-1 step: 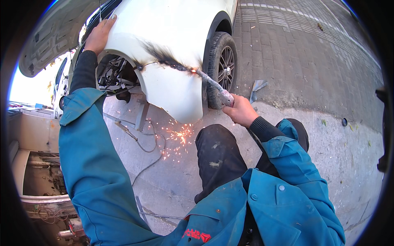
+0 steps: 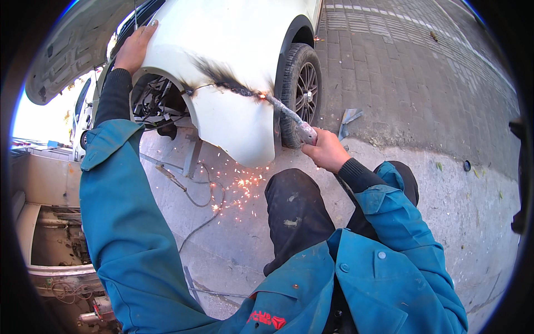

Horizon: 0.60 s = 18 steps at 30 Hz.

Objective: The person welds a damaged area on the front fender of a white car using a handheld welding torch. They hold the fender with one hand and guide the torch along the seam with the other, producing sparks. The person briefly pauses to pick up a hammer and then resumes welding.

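Note:
A white car fender stands in front of me, with a dark, sooty line running across it. My right hand is wrapped around the pinkish handle of a welding torch. The torch's bent grey neck reaches up and left to the fender, and its tip glows orange where it meets the burnt line. Up at the left, my left hand grips the fender's upper edge; some of its fingers are hidden behind that edge. Orange sparks scatter below the fender.
A tyre stands right of the fender, and a raised hood hangs at upper left. On the concrete lie a hose with a metal nozzle and a bent metal scrap. A rusty, open-sided metal body stands at far left.
The falling sparks have shifted and spread into a different scatter, and a small orange streak shows right of the tyre. Both hands and the torch look unmoved.

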### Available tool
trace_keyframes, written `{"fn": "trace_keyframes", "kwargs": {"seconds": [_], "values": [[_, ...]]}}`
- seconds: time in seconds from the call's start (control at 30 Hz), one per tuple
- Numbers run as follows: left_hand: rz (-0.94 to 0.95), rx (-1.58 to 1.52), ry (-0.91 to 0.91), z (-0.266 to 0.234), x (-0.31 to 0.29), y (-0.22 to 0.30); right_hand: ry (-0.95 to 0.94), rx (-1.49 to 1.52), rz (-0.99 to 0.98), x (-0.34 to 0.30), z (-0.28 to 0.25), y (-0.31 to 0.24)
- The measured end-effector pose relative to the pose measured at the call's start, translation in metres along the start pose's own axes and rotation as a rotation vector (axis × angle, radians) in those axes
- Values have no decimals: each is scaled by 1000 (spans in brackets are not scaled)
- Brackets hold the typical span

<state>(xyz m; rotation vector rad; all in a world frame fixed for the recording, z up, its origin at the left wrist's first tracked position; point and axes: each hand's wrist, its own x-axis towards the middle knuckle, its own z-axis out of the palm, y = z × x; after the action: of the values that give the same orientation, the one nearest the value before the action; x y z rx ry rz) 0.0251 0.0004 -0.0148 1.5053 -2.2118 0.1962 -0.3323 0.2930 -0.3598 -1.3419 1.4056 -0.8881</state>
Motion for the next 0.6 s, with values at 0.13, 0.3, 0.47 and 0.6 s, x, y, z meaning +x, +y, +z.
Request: {"fn": "trace_keyframes", "kwargs": {"seconds": [0.13,0.3,0.47,0.6], "values": [[20,-12,-25,-2,2,-1,-22,-1,23,-2,-1,-2],[-2,15,-23,-2,3,-3,-12,-11,-3,0,0,0],[24,37,-8,-1,2,-3,-3,-25,-17,1,2,4],[4,21,-10,-2,2,-2,0,-24,-19,2,3,5]]}}
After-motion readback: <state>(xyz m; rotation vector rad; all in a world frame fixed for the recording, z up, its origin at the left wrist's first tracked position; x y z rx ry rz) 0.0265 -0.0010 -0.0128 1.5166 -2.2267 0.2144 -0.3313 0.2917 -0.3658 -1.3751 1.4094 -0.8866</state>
